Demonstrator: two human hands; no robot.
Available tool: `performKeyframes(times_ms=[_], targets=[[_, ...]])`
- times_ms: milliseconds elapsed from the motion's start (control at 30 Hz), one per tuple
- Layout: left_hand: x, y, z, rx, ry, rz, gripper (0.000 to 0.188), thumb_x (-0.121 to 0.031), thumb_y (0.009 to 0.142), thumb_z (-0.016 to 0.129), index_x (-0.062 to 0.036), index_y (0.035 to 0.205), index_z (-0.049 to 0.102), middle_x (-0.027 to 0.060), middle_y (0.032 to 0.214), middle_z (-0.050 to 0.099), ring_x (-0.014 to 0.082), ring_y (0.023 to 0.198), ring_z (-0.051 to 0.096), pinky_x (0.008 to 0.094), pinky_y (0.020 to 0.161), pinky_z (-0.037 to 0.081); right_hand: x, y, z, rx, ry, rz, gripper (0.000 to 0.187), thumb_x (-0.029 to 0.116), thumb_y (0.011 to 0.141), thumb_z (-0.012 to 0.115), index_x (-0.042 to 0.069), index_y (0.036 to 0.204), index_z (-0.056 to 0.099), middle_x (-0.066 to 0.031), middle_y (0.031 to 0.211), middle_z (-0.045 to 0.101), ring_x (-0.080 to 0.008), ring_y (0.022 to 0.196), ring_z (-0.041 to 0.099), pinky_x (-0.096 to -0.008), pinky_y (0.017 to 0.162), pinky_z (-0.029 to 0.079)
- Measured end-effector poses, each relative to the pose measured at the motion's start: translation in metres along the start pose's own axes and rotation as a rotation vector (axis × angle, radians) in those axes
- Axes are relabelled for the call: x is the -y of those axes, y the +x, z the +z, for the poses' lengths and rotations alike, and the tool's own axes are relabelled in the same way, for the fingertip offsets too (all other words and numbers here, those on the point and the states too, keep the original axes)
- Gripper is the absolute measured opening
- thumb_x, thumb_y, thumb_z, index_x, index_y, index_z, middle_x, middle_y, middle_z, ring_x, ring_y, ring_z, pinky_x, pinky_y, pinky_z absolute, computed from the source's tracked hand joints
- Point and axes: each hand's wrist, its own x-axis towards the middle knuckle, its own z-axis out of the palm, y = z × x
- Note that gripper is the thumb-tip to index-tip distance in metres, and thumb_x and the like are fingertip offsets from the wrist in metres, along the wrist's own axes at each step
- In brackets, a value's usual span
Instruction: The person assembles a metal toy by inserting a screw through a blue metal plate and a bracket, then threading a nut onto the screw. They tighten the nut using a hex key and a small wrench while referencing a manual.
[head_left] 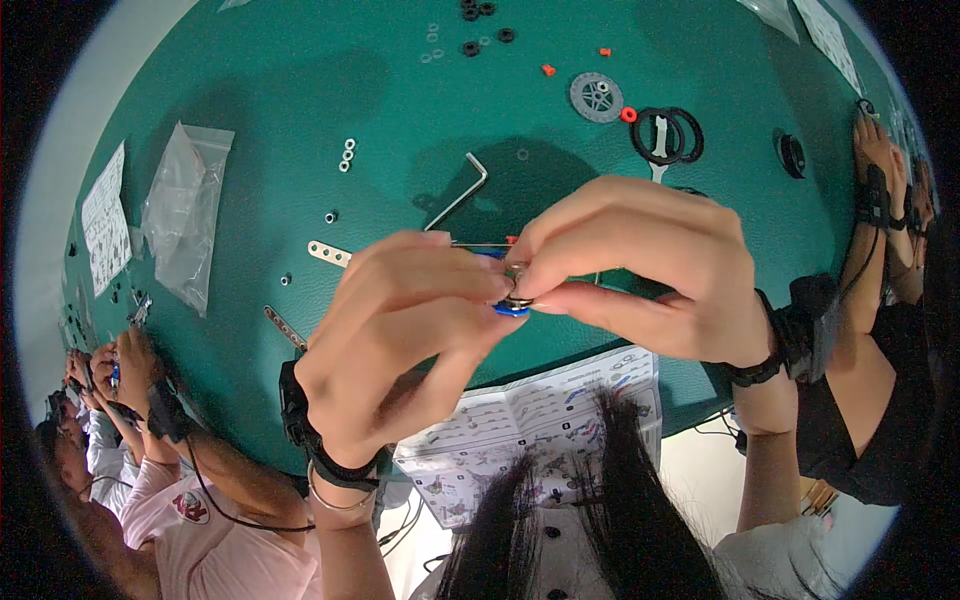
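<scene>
Over the near middle of the table, my two hands meet fingertip to fingertip. My left hand (pixel 395 335) is closed around a small blue part (pixel 512 311), mostly covered by the fingers. Thumb and forefinger of my right hand (pixel 650 265) pinch a small shiny metal piece (pixel 517 285) against it; its exact kind is hidden. A thin metal rod (pixel 480 245) shows at the far side of the fingers, with a bit of red beside it. Just beyond my hands lies an L-shaped hex key (pixel 468 190).
Several metal nuts (pixel 347 155) and a perforated strip (pixel 327 253) lie left. Farther back are a grey wheel (pixel 597 97), black rings (pixel 690 135) and a small wrench (pixel 660 140). An instruction sheet (pixel 530 430) hangs over the near edge. A plastic bag (pixel 188 215) lies left; people work at both sides.
</scene>
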Motion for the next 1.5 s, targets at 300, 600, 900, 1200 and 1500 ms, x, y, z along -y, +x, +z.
performKeyframes(times_ms=[300,600,900,1200,1500], targets=[[0.003,0.004,-0.004,0.06,0.063,-0.018,0.027,0.001,0.066,0.08,0.0015,0.089,0.068,0.0141,0.089,0.069,0.0267,0.081,0.067,0.0382,0.078,0.052,-0.001,0.0,0.0,0.001,0.032,0.012,0.02,-0.002,0.071,0.076,0.004,0.089,0.07,-0.0111,0.093,0.07,-0.0225,0.085,0.069,-0.0304,0.072,0.054],[0.007,0.004,-0.003,0.065,0.067,0.033,0.026,0.0,0.065,0.08,0.0033,0.088,0.069,0.0131,0.089,0.068,0.0271,0.079,0.067,0.034,0.07,0.052,0.0,0.001,-0.002,0.0,-0.085,-0.068,0.021,-0.001,0.071,0.078,0.005,0.09,0.071,-0.0105,0.095,0.07,-0.0214,0.083,0.068,-0.0294,0.07,0.053],[0.002,0.002,-0.005,0.1,0.058,0.012,0.026,-0.001,0.065,0.08,0.0026,0.088,0.07,0.0128,0.089,0.068,0.0267,0.079,0.067,0.0344,0.07,0.052,0.002,0.0,-0.004,0.015,-0.008,0.034,0.027,-0.002,0.071,0.077,0.003,0.097,0.071,-0.0104,0.094,0.07,-0.0221,0.084,0.068,-0.0305,0.073,0.053],[0.003,0.001,-0.005,0.14,-0.026,-0.045,0.026,0.001,0.066,0.079,0.0015,0.089,0.068,0.0127,0.088,0.067,0.0268,0.08,0.066,0.0341,0.072,0.052,-0.007,-0.001,-0.002,0.058,0.232,0.112,0.02,0.001,0.075,0.075,0.001,0.095,0.07,-0.0092,0.09,0.07,-0.0204,0.082,0.067,-0.0301,0.073,0.052],[-0.003,0.012,-0.005,0.21,-0.028,-0.149,0.025,0.005,0.07,0.076,0.0,0.093,0.067,0.0128,0.09,0.067,0.0284,0.086,0.064,0.0364,0.078,0.05,-0.01,0.004,-0.01,0.059,0.203,0.071,0.013,0.012,0.084,0.069,0.007,0.095,0.065,-0.0059,0.083,0.066,-0.0195,0.068,0.061,-0.0332,0.065,0.047]])
